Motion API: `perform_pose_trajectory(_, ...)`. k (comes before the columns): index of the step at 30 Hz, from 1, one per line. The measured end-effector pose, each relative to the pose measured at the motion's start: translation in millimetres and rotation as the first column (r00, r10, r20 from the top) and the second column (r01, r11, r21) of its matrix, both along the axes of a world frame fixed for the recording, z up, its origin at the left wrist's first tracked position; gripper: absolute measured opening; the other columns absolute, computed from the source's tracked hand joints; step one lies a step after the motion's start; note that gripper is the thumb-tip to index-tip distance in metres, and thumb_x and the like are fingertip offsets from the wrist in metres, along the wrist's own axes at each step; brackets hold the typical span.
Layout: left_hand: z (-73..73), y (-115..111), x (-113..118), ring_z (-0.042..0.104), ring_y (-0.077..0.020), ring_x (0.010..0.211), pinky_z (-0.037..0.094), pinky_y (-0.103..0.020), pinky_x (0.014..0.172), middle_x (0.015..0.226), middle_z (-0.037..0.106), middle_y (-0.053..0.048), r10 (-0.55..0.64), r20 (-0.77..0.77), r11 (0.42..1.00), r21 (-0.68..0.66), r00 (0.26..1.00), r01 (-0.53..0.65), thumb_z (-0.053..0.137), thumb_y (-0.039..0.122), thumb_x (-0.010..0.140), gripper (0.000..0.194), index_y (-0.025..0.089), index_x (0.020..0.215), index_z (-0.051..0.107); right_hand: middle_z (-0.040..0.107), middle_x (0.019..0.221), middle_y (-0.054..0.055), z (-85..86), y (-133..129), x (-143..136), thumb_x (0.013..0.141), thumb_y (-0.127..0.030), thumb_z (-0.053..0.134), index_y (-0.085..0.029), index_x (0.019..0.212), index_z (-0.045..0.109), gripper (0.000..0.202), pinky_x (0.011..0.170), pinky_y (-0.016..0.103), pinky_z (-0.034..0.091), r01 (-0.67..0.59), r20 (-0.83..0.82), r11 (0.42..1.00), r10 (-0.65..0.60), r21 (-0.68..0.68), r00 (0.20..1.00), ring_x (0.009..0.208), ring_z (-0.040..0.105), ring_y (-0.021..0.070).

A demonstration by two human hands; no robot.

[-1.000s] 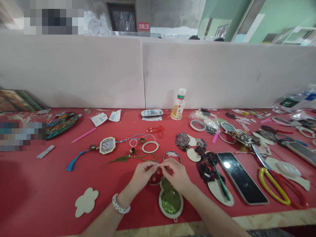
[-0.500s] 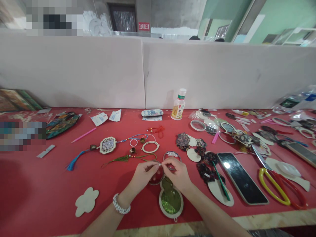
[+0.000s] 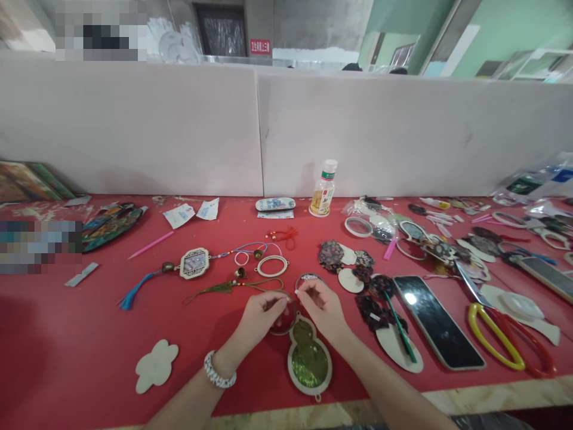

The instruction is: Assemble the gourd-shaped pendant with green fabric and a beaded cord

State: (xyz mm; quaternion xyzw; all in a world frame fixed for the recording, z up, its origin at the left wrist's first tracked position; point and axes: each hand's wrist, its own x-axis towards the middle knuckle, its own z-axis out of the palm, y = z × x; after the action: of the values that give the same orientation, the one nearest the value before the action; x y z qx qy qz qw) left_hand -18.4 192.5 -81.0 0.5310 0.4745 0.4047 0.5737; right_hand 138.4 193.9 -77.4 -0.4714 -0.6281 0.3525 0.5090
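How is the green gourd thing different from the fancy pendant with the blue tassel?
The gourd has two rounded bulges, while the pendant is roughly eight-sided. The gourd's middle is shiny green; the pendant's is pale and mottled. The pendant has a cord and a blue tassel, but the gourd's bottom loop hangs nothing. Both have pale rims and lie on the red table.

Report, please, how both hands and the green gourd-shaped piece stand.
Left hand over near round dish. Right hand apart, partly hiding far round dish. Anything pinched: too small to tell. Gourd-shaped piece lying uncovered on red table.
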Motion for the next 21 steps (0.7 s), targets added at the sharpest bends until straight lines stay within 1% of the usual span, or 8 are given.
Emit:
perform_pose_trajectory(3, -0.7, -0.1, -0.8, 0.046, -0.0078, 0.039, 0.035, -0.019, 0.039, 0.056, 0.058, 0.0, -0.001, -0.012, 1.0, -0.003, 1.0, 0.001, 0.056, 0.036, 0.072, 0.026, 0.012, 0.08, 0.065, 0.055, 0.065, 0.0, -1.2, 0.5, -0.3, 0.079, -0.025, 0.051, -0.018, 0.075, 0.053, 0.008, 0.052, 0.021, 0.045, -0.033, -0.026, 0.999, 0.032, -0.023, 0.999, 0.057, 0.053, 0.0119)
perform_pose_trajectory(6, -0.8, -0.2, -1.2, 0.046, -0.0074, 0.04, 0.035, -0.018, 0.039, 0.057, 0.058, 0.0, -0.009, -0.026, 1.0, -0.011, 1.0, 0.008, 0.055, 0.035, 0.073, 0.027, 0.012, 0.082, 0.065, 0.056, 0.07, 0.002, -3.3, 0.7, 0.7, 0.081, -0.024, 0.049, -0.019, 0.085, 0.055, 0.009, 0.056, 0.022, 0.046, -0.054, -0.021, 0.998, 0.054, 0.016, 0.998, 0.062, 0.054, 0.0125)
perform_pose_trajectory(8, -1.1, -0.1, -1.0, 0.046, -0.0075, 0.041, 0.035, -0.018, 0.039, 0.058, 0.059, -0.001, -0.011, -0.03, 1.0, -0.009, 0.999, 0.011, 0.054, 0.035, 0.074, 0.027, 0.012, 0.081, 0.064, 0.059, 0.074, 0.003, -3.9, 1.5, 2.4, 0.083, -0.023, 0.047, -0.019, 0.093, 0.057, 0.014, 0.058, 0.024, 0.047, -0.064, -0.001, 0.997, 0.064, 0.045, 0.998, 0.065, 0.056, 0.0133)
perform_pose_trajectory(9, -1.3, 0.0, -0.9, 0.047, -0.0076, 0.041, 0.035, -0.018, 0.039, 0.058, 0.059, -0.001, -0.012, -0.031, 1.0, -0.007, 0.999, 0.012, 0.054, 0.036, 0.074, 0.027, 0.012, 0.081, 0.064, 0.059, 0.075, 0.003, -3.8, 2.1, 3.3, 0.083, -0.023, 0.046, -0.02, 0.094, 0.058, 0.016, 0.059, 0.025, 0.048, -0.075, 0.017, 0.995, 0.074, 0.059, 0.997, 0.066, 0.056, 0.0137)
perform_pose_trajectory(12, -1.8, 0.3, -0.6, 0.047, -0.0077, 0.041, 0.035, -0.017, 0.038, 0.057, 0.058, 0.0, -0.013, -0.034, 1.0, 0.004, 0.999, 0.013, 0.055, 0.037, 0.073, 0.027, 0.012, 0.079, 0.063, 0.059, 0.074, 0.004, -1.9, 4.1, 5.8, 0.084, -0.019, 0.043, -0.02, 0.081, 0.063, 0.02, 0.062, 0.027, 0.047, -0.11, 0.091, 0.987, 0.1, 0.113, 0.991, 0.068, 0.056, 0.0145)
perform_pose_trajectory(14, -1.6, 0.4, -0.6, 0.047, -0.0077, 0.041, 0.035, -0.017, 0.038, 0.057, 0.057, 0.0, -0.016, -0.028, 1.0, 0.011, 0.999, 0.016, 0.055, 0.037, 0.073, 0.026, 0.013, 0.079, 0.063, 0.057, 0.072, 0.003, -0.5, 4.7, 6.4, 0.084, -0.017, 0.042, -0.02, 0.078, 0.063, 0.022, 0.062, 0.027, 0.047, -0.127, 0.122, 0.983, 0.111, 0.136, 0.986, 0.066, 0.055, 0.0145)
perform_pose_trajectory(17, -0.7, 0.5, -0.6, 0.047, -0.0075, 0.041, 0.035, -0.018, 0.039, 0.057, 0.056, 0.001, -0.021, -0.012, 1.0, 0.013, 1.0, 0.021, 0.056, 0.035, 0.072, 0.023, 0.014, 0.077, 0.062, 0.057, 0.073, 0.004, 1.0, 3.8, 5.7, 0.084, -0.015, 0.04, -0.02, 0.081, 0.062, 0.023, 0.061, 0.027, 0.047, -0.15, 0.146, 0.98, 0.131, 0.127, 0.98, 0.066, 0.055, 0.0144)
perform_pose_trajectory(21, 1.2, 0.2, 0.0, 0.046, -0.0074, 0.041, 0.036, -0.018, 0.04, 0.056, 0.054, 0.002, -0.023, 0.01, 1.0, 0.009, 1.0, 0.023, 0.057, 0.033, 0.071, 0.02, 0.014, 0.075, 0.062, 0.057, 0.08, 0.005, 4.3, 0.3, 3.7, 0.082, -0.013, 0.042, -0.019, 0.086, 0.06, 0.02, 0.064, 0.026, 0.048, -0.194, 0.169, 0.975, 0.173, 0.112, 0.97, 0.074, 0.057, 0.0151)
